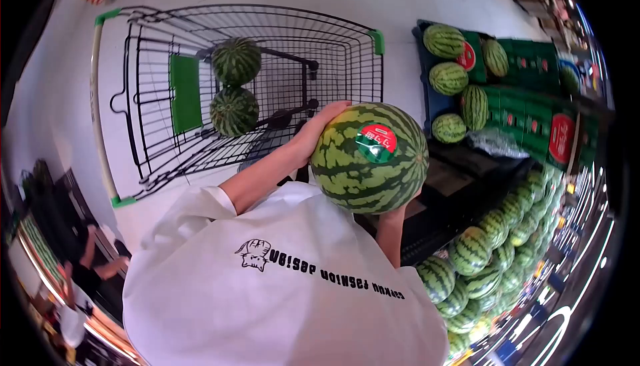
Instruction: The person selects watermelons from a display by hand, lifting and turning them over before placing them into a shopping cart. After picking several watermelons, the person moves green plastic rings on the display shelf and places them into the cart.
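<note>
A large striped watermelon [367, 176] with a red and green sticker is held up in front of my white shirt. My left hand [325, 126] wraps round its left side, with most of the fingers hidden behind the fruit. Under its lower right side is my right hand [400, 211], only partly visible. Just left of the held watermelon stands a wire shopping cart [363, 39] with green corners. Two darker watermelons, one [237, 61] above the other [234, 111] in the view, lie inside the cart, close together.
Several watermelons lie at a dark blue crate [427, 66] on the right, beside green boxes [523, 116]. A big pile of watermelons [490, 253] fills the lower right. At the far left, parts of other people [83, 276] show.
</note>
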Tool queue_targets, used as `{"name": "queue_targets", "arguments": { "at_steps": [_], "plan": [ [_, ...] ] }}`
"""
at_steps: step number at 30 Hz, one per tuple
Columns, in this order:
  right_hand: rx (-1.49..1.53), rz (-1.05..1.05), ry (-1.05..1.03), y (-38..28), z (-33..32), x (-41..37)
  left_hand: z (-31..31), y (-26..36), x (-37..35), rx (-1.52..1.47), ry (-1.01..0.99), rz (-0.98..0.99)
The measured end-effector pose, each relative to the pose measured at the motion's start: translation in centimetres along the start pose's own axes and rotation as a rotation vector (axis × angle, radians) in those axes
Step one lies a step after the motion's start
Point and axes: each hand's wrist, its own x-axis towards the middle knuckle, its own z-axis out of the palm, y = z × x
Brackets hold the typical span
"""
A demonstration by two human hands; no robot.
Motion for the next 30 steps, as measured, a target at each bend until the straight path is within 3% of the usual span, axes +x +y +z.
{"name": "queue_targets", "arguments": {
  "at_steps": [3,5,7,9,11,13,16,23,30],
  "plan": [
    [0.224,0.289,-0.292,-0.4,4.7,3.8,-2.2,1.4,-0.3,-0.042,0.112,-0.135],
    [0.479,0.547,-0.362,0.6,5.9,6.4,-3.0,1.9,-0.6,-0.149,0.192,-0.081],
    [0.108,0.611,-0.149,0.7,9.0,7.6,-4.4,1.4,-0.1,-0.264,0.22,-0.02],
    [0.258,0.776,-0.136,1.3,10.4,8.9,-5.5,1.5,0.2,-0.398,0.137,0.046],
    [0.148,0.879,-0.156,2.3,11.1,10.3,-6.3,1.0,0.8,-0.382,0.154,0.145],
    [0.014,0.918,-0.219,6.4,8.5,12.8,-6.9,0.8,2.0,-0.273,0.257,0.246],
    [0.077,1.002,-0.277,9.8,8.0,15.5,-9.0,-0.5,4.4,-0.228,0.36,0.285],
    [-0.041,1.085,-0.245,17.5,8.1,18.2,-16.8,-1.7,9.6,-0.284,0.452,-0.064],
    [-0.243,1.005,-0.227,28.0,6.7,20.2,-28.3,-6.4,16.6,-0.432,0.567,-0.108]
  ]
}}
